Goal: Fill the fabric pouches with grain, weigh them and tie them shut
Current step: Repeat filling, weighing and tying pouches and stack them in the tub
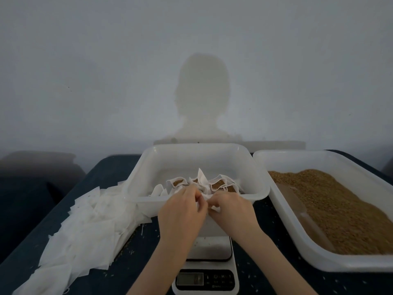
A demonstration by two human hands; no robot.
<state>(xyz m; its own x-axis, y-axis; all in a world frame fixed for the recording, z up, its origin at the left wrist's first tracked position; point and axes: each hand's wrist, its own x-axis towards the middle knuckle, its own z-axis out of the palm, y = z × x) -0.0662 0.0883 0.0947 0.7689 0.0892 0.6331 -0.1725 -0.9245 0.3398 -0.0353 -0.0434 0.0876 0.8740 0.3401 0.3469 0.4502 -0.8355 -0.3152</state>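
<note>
My left hand [181, 211] and my right hand [231, 209] meet above the kitchen scale [207, 271], both pinching a small white fabric pouch [205, 201] between their fingertips. The pouch is mostly hidden by my fingers. Just behind my hands a clear plastic tub [197, 158] holds several filled pouches [214, 184] with brown grain showing at their mouths. A second tub [297, 237] at the right is full of loose brown grain [340, 209].
A heap of flat white empty pouches [85, 226] spreads over the left of the dark blue table [265, 279]. A translucent scoop [302, 218] lies in the grain tub. Stray grains dot the tabletop. A pale wall rises behind the tubs.
</note>
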